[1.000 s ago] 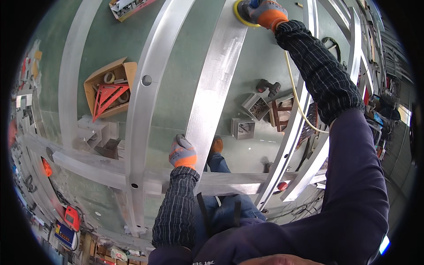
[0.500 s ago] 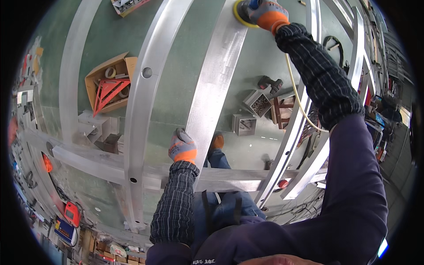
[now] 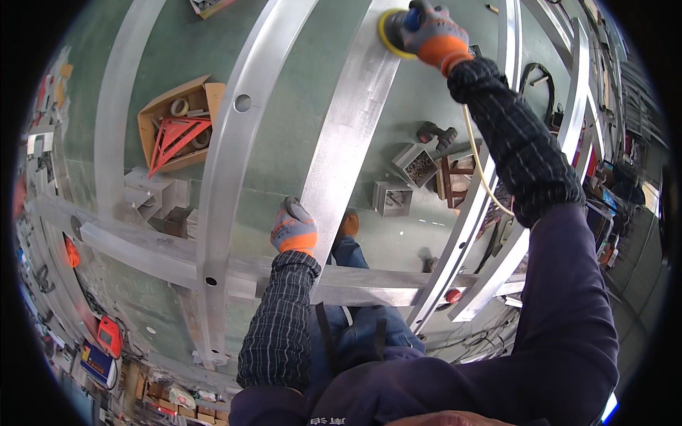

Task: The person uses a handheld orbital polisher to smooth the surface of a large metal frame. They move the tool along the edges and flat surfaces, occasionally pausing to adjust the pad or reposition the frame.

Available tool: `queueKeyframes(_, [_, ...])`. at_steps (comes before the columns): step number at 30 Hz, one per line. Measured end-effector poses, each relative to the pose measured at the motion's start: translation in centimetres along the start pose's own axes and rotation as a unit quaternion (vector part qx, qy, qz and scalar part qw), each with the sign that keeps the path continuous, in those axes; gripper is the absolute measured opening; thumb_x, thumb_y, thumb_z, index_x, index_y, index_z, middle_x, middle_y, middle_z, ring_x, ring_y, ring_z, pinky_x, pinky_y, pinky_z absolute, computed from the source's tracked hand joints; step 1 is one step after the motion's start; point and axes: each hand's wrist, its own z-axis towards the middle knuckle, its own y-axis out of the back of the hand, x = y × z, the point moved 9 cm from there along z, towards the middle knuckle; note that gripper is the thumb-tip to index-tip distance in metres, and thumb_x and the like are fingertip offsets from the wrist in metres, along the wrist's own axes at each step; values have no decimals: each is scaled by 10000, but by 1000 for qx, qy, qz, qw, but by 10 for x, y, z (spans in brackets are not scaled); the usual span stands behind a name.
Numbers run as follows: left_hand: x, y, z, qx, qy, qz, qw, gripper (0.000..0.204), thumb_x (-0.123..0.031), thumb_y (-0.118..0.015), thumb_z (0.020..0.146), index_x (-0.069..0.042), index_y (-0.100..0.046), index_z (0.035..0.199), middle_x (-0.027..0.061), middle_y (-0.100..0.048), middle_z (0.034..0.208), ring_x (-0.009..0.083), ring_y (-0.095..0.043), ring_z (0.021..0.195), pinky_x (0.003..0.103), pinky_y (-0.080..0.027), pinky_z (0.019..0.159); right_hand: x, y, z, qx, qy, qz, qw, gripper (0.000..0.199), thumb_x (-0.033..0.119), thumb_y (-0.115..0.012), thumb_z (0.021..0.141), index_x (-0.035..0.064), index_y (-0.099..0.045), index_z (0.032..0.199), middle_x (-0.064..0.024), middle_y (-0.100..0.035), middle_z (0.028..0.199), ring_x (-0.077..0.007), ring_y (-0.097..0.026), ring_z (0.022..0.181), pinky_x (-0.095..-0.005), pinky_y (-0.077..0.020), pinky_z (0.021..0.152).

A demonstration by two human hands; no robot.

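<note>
A wide silver metal beam point(image 3: 349, 121) runs away from me across the middle. My right hand point(image 3: 439, 39), in a grey and orange glove, is closed around a disc sander point(image 3: 395, 32) with a yellow-rimmed pad. The pad lies on the beam's far part, and a pale hose point(image 3: 477, 157) trails back from the sander under my right arm. Nearer to me, my left hand point(image 3: 294, 228), gloved alike, is closed on the beam's left edge; its fingertips are partly hidden.
Other beams and a crossbar point(image 3: 376, 287) form a frame around me. Below on the green floor are a cardboard box point(image 3: 149, 124) with a red triangle square point(image 3: 174, 142), a cordless drill point(image 3: 437, 135), a metal box of screws point(image 3: 415, 167) and another metal box point(image 3: 393, 200).
The sander and my right hand have come slightly nearer along the beam. My left hand keeps its place on the beam's edge. The whole view has shifted a little.
</note>
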Motion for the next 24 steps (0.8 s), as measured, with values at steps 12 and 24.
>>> queueKeyframes(12, [4,7,2,-65,-31,4,997,484,-416,-407,1127,-71,-743,1172,224,-766,1126,481,-716,1034,571,-583,882,5,29,7,-36,-27,78,996,427,409,-692,923,163,-692,1272,-272,-699,1161,-467,-723,1002,-557,-581,874])
queueKeyframes(24, [0,3,-1,-45,-11,-4,999,485,-417,-396,1127,-68,-730,1171,224,-763,1132,483,-714,1044,576,-580,878,24,32,11,-29,-6,78,997,454,383,-742,893,176,-677,1292,-286,-662,1257,-470,-724,1050,-541,-596,898])
